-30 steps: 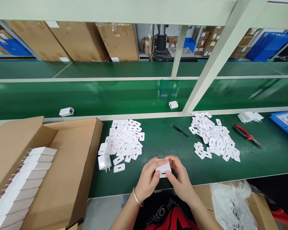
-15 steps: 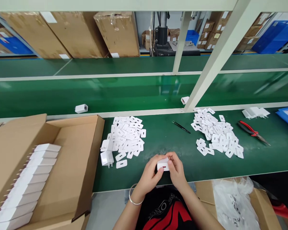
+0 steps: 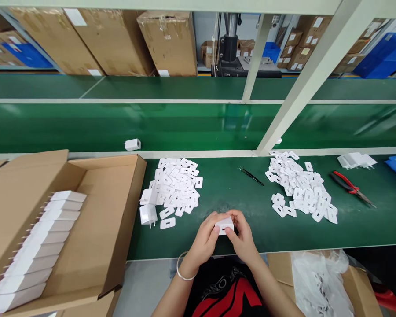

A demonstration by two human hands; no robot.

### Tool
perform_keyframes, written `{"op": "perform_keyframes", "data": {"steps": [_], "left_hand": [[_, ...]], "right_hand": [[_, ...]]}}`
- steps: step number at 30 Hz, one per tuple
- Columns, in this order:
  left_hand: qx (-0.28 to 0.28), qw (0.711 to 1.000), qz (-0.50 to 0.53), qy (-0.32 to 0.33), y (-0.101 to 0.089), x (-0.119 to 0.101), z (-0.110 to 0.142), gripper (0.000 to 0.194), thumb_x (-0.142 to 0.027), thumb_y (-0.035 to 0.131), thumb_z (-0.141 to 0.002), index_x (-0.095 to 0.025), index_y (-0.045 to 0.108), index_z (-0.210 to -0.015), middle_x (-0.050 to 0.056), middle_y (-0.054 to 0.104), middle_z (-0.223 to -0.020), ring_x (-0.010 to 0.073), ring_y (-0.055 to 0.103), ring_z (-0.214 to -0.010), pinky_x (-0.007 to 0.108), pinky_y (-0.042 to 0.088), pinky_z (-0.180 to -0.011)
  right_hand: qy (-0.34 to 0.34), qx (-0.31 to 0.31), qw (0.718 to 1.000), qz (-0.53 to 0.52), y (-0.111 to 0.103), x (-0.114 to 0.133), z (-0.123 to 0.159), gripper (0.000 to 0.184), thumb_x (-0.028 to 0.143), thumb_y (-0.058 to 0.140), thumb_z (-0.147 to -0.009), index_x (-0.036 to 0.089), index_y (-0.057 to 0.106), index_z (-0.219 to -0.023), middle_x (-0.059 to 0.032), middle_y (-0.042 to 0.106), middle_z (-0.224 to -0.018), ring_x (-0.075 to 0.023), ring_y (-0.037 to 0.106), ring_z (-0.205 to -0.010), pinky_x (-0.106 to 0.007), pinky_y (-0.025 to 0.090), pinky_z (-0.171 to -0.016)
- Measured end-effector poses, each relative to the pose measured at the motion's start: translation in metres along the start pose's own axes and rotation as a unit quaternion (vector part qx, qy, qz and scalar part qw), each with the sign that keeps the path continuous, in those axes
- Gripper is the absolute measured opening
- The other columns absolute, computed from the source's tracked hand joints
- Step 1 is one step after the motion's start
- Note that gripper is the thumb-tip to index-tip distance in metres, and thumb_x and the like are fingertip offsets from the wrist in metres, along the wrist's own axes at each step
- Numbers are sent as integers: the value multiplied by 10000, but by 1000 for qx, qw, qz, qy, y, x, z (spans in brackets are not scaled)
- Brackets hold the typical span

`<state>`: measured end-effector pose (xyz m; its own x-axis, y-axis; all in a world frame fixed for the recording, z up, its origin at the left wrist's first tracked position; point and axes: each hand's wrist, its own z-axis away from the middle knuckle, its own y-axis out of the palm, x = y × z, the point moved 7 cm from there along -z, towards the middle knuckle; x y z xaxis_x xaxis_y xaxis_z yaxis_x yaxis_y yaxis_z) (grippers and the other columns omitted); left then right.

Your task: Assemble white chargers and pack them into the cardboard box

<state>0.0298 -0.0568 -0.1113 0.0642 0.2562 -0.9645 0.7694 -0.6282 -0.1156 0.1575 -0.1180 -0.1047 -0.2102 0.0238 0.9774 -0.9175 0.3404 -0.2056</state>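
Between both hands, close to the bench's front edge, is a white charger (image 3: 225, 223) with a slot in the face toward me. My left hand (image 3: 208, 233) grips its left side, thumb at the slotted face. My right hand (image 3: 242, 237) closes on its right side, with the thumb pressed on the same face near the slot. The charger's far side is hidden by fingers. Left of my hands lies a pile of white slotted cover plates (image 3: 178, 185), with two white plug chargers (image 3: 148, 214) at its left edge. A second pile of cover plates (image 3: 302, 187) lies to the right.
An open cardboard box (image 3: 95, 229) at left holds a row of white chargers (image 3: 41, 251). Black tweezers (image 3: 251, 176) and red-handled pliers (image 3: 351, 188) lie on the bench. A slanted white post (image 3: 300, 83) rises at right. One charger (image 3: 132, 144) rests on the green conveyor (image 3: 185, 127).
My right thumb has shifted lower on the charger's front face, and the red in its slot no longer shows. The charger on the conveyor has moved right; the view has shifted slightly.
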Motion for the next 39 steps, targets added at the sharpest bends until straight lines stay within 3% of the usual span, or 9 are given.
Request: {"op": "perform_keyframes", "data": {"steps": [7, 11, 17, 21, 25, 31, 35, 37, 39], "left_hand": [[-12, 999, -32, 5, 1, -2, 0, 401, -426, 428, -1102, -216, 706, -1299, 108, 731, -1139, 227, 658, -993, 352, 538, -860], [-10, 1000, -7, 14, 1, -4, -1, 417, -426, 404, -1111, -213, 698, -1316, 112, 731, -1174, 233, 654, -1040, 361, 531, -899], [-20, 1000, 9, 15, -2, -3, -1, 425, -417, 393, -1116, -217, 728, -1284, 96, 728, -1076, 210, 657, -940, 339, 527, -828], [-37, 999, -8, 8, -3, -1, 0, 423, -417, 397, -1111, -207, 743, -1235, 98, 736, -1056, 217, 665, -930, 350, 537, -825], [-34, 999, -5, 7, -1, 0, -1, 442, -439, 375, -1115, -209, 726, -1254, 118, 750, -1153, 243, 679, -1040, 389, 538, -920], [-41, 994, 72, -74, -5, 1, -9, 547, -525, 253, -1124, -213, 537, -1472, 142, 631, -1402, 254, 610, -1258, 445, 470, -1109], [-28, 983, 147, -102, 3, -5, -16, 596, -612, 322, -1093, -211, 465, -1511, 141, 609, -1371, 237, 613, -1173, 420, 490, -1066], [-40, 970, 212, -114, 8, -9, -18, 641, -649, 404, -1063, -234, 409, -1552, 119, 630, -1283, 212, 635, -1039, 390, 525, -976], [-72, 958, 249, -120, 2, -16, -15, 632, -643, 524, -1026, -251, 462, -1518, 97, 644, -1201, 201, 638, -966, 365, 539, -914]], "right_hand": [[-10, -7, 1000, 24, -2, 8, -1, 352, 534, 454, -1081, 229, 601, -1177, -32, 655, -941, -182, 627, -818, -287, 516, -730], [-14, -16, 999, 35, -1, 7, 1, 386, 565, 434, -1081, 223, 589, -1171, -26, 644, -922, -181, 624, -795, -288, 513, -719], [-20, -1, 999, 42, -1, 9, 1, 418, 566, 364, -1098, 226, 592, -1187, -26, 634, -925, -179, 608, -791, -297, 497, -722], [-9, 30, 999, 33, 2, 1, 2, 374, 547, 530, -1042, 241, 568, -1253, -41, 668, -1026, -194, 650, -876, -308, 532, -778], [-1, 15, 999, 30, 1, -9, 3, 343, 472, 621, -1009, 244, 569, -1260, -53, 695, -1067, -207, 685, -932, -309, 568, -810], [-56, -19, 997, 46, -7, -4, -2, 363, 453, 559, -1060, 268, 577, -1371, -98, 661, -1278, -242, 678, -1119, -357, 581, -929], [-103, -12, 988, 117, -12, -2, -11, 404, 483, 496, -1082, 298, 609, -1423, -118, 599, -1340, -293, 614, -1225, -424, 555, -977], [-103, 3, 986, 130, -10, -4, -14, 436, 500, 451, -1094, 322, 606, -1460, -123, 564, -1389, -311, 587, -1279, -428, 550, -972], [-88, 7, 988, 126, -6, -7, -14, 475, 517, 422, -1099, 342, 565, -1516, -125, 527, -1459, -314, 589, -1270, -421, 551, -939]]}}
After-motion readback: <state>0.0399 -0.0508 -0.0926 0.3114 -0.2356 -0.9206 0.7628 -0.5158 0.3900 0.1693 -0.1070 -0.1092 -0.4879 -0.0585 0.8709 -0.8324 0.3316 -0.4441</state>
